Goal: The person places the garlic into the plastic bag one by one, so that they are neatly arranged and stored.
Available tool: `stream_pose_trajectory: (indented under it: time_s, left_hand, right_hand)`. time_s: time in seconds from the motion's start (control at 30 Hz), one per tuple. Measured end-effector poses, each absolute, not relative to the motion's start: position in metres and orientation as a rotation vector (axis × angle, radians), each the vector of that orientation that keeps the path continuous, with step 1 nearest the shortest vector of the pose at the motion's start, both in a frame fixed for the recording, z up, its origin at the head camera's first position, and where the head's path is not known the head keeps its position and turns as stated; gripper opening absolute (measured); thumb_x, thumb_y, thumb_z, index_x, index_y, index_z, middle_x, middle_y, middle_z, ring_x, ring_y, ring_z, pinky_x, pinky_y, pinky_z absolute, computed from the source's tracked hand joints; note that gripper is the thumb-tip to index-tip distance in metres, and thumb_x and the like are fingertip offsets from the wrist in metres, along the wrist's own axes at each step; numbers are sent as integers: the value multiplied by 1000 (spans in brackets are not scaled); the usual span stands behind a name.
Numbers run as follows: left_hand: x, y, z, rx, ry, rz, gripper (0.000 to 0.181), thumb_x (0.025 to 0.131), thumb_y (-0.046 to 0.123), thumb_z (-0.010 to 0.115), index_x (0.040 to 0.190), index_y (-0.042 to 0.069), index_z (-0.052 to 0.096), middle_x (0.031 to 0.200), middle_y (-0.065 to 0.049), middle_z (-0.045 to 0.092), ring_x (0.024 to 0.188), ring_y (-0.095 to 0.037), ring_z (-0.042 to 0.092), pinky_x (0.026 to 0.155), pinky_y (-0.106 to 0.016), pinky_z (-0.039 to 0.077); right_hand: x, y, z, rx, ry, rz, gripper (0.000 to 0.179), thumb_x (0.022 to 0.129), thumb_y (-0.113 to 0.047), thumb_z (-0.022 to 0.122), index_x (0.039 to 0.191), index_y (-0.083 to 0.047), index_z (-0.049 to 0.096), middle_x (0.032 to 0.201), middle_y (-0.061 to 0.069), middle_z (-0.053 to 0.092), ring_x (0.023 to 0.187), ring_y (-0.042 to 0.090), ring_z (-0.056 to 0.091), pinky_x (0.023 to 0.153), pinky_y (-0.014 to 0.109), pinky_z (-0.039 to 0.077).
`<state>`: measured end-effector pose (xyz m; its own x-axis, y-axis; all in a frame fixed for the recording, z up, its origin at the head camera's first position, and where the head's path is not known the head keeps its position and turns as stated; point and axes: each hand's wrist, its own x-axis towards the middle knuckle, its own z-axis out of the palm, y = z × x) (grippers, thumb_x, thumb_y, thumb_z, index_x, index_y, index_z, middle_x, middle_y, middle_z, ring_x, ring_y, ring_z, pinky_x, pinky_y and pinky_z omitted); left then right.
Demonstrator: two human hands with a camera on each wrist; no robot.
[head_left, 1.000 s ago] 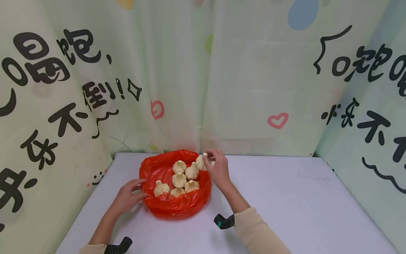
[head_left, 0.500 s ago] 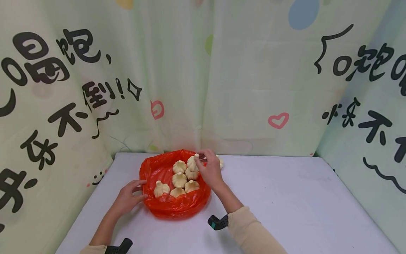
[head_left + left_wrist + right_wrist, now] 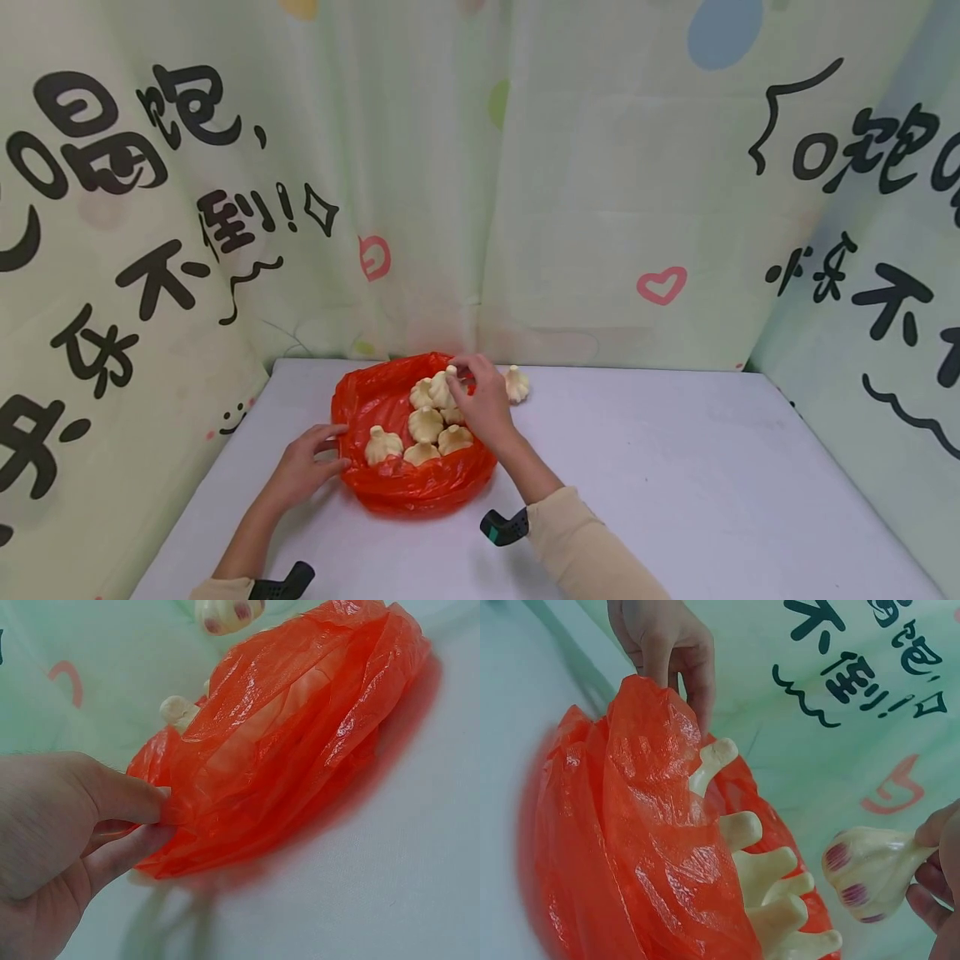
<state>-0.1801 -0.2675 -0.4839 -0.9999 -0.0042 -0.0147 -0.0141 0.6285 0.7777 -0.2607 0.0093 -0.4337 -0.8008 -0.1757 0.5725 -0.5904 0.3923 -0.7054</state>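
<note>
A red plastic bag (image 3: 420,497) lies spread with its mouth up, and several garlic bulbs (image 3: 382,445) sit in it. My left hand (image 3: 300,472) pinches the bag's left edge between thumb and fingers; in the left wrist view, the thumb and fingertips (image 3: 155,812) meet on the plastic. Over the bag's back right part, my right hand (image 3: 486,408) holds a garlic bulb (image 3: 866,866) by its stem. This bulb hangs above the others and partly hides them. Pale stems of the bulbs in the bag stick up past its rim in the right wrist view.
One loose garlic bulb (image 3: 516,386) stands on the white table (image 3: 675,492) just right of the bag, behind my right hand. A patterned curtain (image 3: 570,208) closes off the table's back edge and both sides.
My right hand has moved left with the garlic bulb, from the bag's right rim to over the bulbs inside. The loose bulb behind it has come into view. My left hand stays on the bag.
</note>
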Motion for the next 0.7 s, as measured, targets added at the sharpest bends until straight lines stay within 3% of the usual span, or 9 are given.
stream_pose_trajectory:
  time_s: [0.2, 0.7]
  left_hand:
    - [-180, -268, -485, -24, 2826, 1347, 53, 86, 7, 70, 136, 8, 51, 138, -19, 49, 122, -41, 54, 83, -41, 60]
    - [-180, -270, -485, -10, 2835, 1354, 53, 86, 7, 70, 136, 8, 52, 137, -19, 50, 121, -40, 55, 83, -40, 60]
  right_hand:
    - [-260, 1, -433, 669, -2268, 1383, 17, 91, -9, 66, 108, -5, 63, 102, 8, 62, 90, 20, 64, 80, 29, 59]
    - [-257, -18, -432, 708, -2323, 1363, 19, 92, -11, 65, 109, -4, 62, 102, 8, 61, 91, 20, 64, 81, 32, 60]
